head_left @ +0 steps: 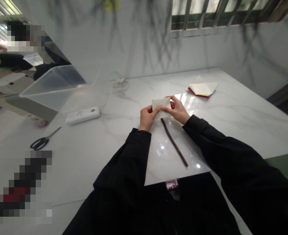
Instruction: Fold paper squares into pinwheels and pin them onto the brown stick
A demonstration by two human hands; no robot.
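Note:
A folded white sheet of paper [160, 105] is held just above the white marble table [232, 114], between both hands. My left hand [147, 118] pinches its lower left edge, fingers closed on the paper. My right hand [178, 110] grips its right side, thumb and fingers pressed on the fold. A thin dark brown stick [174, 143] lies on the table just under the hands, running down to the right toward me. Both arms wear black sleeves.
A stack of coloured paper sheets [203, 89] lies at the far right. To the left are a white box-like device [83, 115], black scissors [43, 140], a clear plastic bin [54, 86] and a small white gadget with a cable [120, 81]. Another person sits at the far left.

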